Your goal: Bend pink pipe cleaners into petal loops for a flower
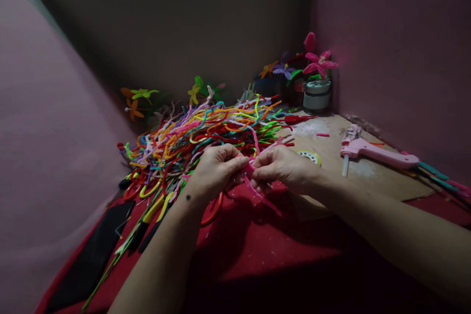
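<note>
Pink pipe cleaners (259, 191) are pinched between my two hands, over the red cloth in front of the pile. My left hand (221, 164) closes its thumb and fingers on them from the left. From the right, my right hand (281, 166) grips them the same way, its fingertips close to the left ones. One pink end hangs down toward the cloth, and lighter pink strands rise above the fingers. The exact grip point is partly hidden by the fingers. Just behind lies a large heap of multicoloured pipe cleaners (206, 125).
A pink glue gun (379, 151) rests on a cardboard sheet (382, 181) at right, near a tape roll (309, 157). Yellow-black pliers (152, 211) and a black phone-like slab (91, 257) lie at left. A pink pipe-cleaner flower (320, 64) stands behind by the wall.
</note>
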Demonstrator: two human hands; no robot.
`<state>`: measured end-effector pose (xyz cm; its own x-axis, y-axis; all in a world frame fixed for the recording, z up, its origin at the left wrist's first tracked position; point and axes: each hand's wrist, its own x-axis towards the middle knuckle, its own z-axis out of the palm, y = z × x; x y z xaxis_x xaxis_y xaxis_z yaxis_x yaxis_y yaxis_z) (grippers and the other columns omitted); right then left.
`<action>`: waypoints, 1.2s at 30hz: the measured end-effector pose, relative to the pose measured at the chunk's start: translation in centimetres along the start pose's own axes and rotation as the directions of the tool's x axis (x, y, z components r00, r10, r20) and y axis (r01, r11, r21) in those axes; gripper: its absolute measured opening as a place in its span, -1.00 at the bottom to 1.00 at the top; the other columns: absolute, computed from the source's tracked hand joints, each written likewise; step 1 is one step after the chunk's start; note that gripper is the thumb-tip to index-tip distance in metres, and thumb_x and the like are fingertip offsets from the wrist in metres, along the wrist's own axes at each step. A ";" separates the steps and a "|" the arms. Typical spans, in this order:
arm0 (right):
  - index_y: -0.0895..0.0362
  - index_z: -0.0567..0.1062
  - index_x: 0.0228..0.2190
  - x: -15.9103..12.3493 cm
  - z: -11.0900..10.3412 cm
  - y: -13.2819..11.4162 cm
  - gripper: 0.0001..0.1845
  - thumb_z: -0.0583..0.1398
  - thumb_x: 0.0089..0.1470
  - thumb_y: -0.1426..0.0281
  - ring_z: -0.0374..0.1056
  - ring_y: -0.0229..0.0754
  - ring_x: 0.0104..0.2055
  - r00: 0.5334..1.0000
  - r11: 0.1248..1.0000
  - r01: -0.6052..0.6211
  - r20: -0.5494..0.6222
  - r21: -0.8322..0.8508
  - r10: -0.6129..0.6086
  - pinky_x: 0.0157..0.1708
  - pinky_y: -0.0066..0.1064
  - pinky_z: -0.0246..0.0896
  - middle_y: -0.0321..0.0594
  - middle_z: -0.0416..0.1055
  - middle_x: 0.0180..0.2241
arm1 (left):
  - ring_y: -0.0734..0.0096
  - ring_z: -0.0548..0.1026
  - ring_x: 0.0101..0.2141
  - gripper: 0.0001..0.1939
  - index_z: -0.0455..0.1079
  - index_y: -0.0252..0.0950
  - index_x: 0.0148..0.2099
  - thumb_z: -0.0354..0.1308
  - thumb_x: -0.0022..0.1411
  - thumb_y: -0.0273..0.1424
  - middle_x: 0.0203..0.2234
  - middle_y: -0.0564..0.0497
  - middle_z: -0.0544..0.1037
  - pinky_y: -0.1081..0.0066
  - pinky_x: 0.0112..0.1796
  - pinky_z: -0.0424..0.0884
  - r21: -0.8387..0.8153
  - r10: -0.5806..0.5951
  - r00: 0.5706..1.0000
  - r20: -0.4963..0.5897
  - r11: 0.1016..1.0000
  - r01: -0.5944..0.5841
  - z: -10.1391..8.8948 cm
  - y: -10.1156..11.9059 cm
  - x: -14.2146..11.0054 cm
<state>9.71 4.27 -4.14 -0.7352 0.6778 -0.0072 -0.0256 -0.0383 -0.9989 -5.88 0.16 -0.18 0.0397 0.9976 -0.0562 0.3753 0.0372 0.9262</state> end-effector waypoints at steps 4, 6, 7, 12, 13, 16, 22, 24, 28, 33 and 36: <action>0.22 0.39 -0.65 0.0 0.5 0.5 -0.88 0.10 -0.17 0.48 0.17 -0.37 -0.67 0.990 0.975 0.025 -0.131 -0.221 -0.055 -0.64 -0.52 0.04 -0.30 0.31 -0.69 | 0.58 0.23 -0.79 -0.80 0.22 -0.33 -0.54 0.12 0.01 -0.35 -0.80 0.13 0.33 0.55 -0.75 0.16 0.036 -0.011 0.998 -0.054 0.999 0.013 0.6 -0.3 0.1; 0.21 0.38 -0.65 -0.1 0.8 0.7 -0.86 0.08 -0.16 0.50 0.14 -0.39 -0.66 0.967 0.922 0.052 -0.211 -0.384 -0.142 -0.65 -0.54 -0.02 -0.33 0.28 -0.70 | 0.56 0.23 -0.81 -0.81 0.23 -0.32 -0.53 0.11 0.01 -0.34 -0.80 0.13 0.33 0.53 -0.77 0.16 0.061 -0.006 0.995 -0.100 0.998 0.012 1.0 -0.4 0.1; 0.21 0.38 -0.66 -0.1 0.9 0.8 -0.86 0.07 -0.16 0.51 0.12 -0.40 -0.65 0.953 0.894 0.060 -0.241 -0.444 -0.184 -0.64 -0.54 -0.04 -0.34 0.27 -0.70 | 0.55 0.24 -0.81 -0.82 0.23 -0.32 -0.53 0.11 0.01 -0.35 -0.79 0.13 0.34 0.53 -0.78 0.17 0.071 0.004 0.991 -0.130 0.997 0.005 1.1 -0.4 0.1; 0.22 0.41 -0.64 -0.1 0.5 0.4 -0.86 0.11 -0.14 0.45 0.12 -0.39 -0.65 0.983 0.966 0.048 -0.160 -0.253 -0.091 -0.62 -0.51 -0.02 -0.33 0.28 -0.68 | 0.53 0.28 -0.77 -0.82 0.26 -0.33 -0.55 0.17 -0.05 -0.35 -0.78 0.12 0.36 0.53 -0.75 0.18 0.044 0.034 0.990 -0.139 0.999 -0.028 1.1 -0.1 0.2; 0.23 0.43 -0.63 -0.1 0.3 0.2 -0.84 0.14 -0.14 0.41 0.14 -0.38 -0.65 0.990 0.983 0.046 -0.123 -0.176 -0.068 -0.62 -0.50 -0.01 -0.32 0.29 -0.68 | 0.54 0.28 -0.77 -0.81 0.27 -0.33 -0.55 0.19 -0.07 -0.35 -0.78 0.12 0.36 0.54 -0.75 0.17 0.031 0.030 0.993 -0.117 0.999 -0.027 0.9 0.0 0.2; 0.24 0.45 -0.65 -0.2 0.1 -0.1 -0.84 0.21 -0.18 0.38 0.14 -0.38 -0.65 0.994 0.999 0.052 -0.098 -0.016 -0.053 -0.61 -0.49 0.01 -0.32 0.29 -0.69 | 0.60 0.22 -0.77 -0.80 0.28 -0.34 -0.55 0.21 -0.08 -0.34 -0.79 0.14 0.32 0.57 -0.74 0.10 0.020 0.046 0.995 -0.091 0.999 -0.044 0.6 0.2 0.1; 0.24 0.43 -0.70 -0.2 0.5 -0.2 -0.85 0.30 -0.30 0.45 0.11 -0.42 -0.70 0.997 0.984 -0.010 -0.075 0.175 0.024 -0.65 -0.50 -0.03 -0.37 0.26 -0.74 | 0.69 0.10 -0.78 -0.81 0.31 -0.35 -0.54 0.20 -0.05 -0.34 -0.80 0.17 0.26 0.59 -0.75 -0.03 -0.081 0.039 0.999 -0.003 0.996 -0.040 0.8 0.2 0.0; 0.24 0.43 -0.68 -0.1 0.5 0.0 -0.82 0.31 -0.32 0.41 0.12 -0.40 -0.71 0.997 0.982 -0.010 -0.076 0.187 0.025 -0.68 -0.49 -0.03 -0.36 0.27 -0.74 | 0.69 0.11 -0.77 -0.78 0.29 -0.35 -0.54 0.21 -0.06 -0.32 -0.80 0.17 0.25 0.59 -0.74 -0.03 -0.117 0.025 1.000 0.015 0.993 -0.023 0.9 0.0 0.1; 0.26 0.44 -0.66 0.0 0.3 0.0 -0.78 0.31 -0.30 0.35 0.12 -0.40 -0.71 0.983 0.977 0.067 -0.179 0.201 -0.031 -0.69 -0.49 -0.04 -0.32 0.31 -0.70 | 0.70 0.15 -0.75 -0.74 0.30 -0.34 -0.42 0.17 0.02 -0.22 -0.72 0.16 0.29 0.61 -0.72 0.01 -0.171 0.038 0.999 0.002 0.985 -0.037 0.9 -0.6 0.4; 0.26 0.45 -0.63 0.1 -0.1 0.0 -0.78 0.32 -0.30 0.35 0.13 -0.41 -0.66 0.941 0.945 0.181 -0.327 0.272 -0.086 -0.62 -0.50 -0.05 -0.33 0.30 -0.69 | 0.70 0.16 -0.75 -0.74 0.29 -0.33 -0.38 0.17 0.02 -0.23 -0.67 0.12 0.34 0.62 -0.72 0.02 -0.272 -0.032 0.985 0.168 0.959 0.077 1.0 -1.2 0.5; 0.25 0.47 -0.60 0.4 -0.4 0.5 -0.77 0.33 -0.30 0.34 0.09 -0.43 -0.66 0.947 0.933 0.171 -0.314 0.316 -0.068 -0.65 -0.51 -0.14 -0.34 0.28 -0.67 | 0.73 0.13 -0.76 -0.73 0.29 -0.36 -0.43 0.17 0.02 -0.23 -0.61 0.05 0.41 0.62 -0.74 -0.02 -0.312 -0.057 0.975 0.216 0.942 0.124 1.2 -1.3 0.6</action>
<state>9.64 4.83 -4.62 -0.4822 0.8748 0.0465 -0.3641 -0.1519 -0.9189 -5.25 0.63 -1.84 0.2176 0.9577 -0.1882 0.0692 0.1772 0.9817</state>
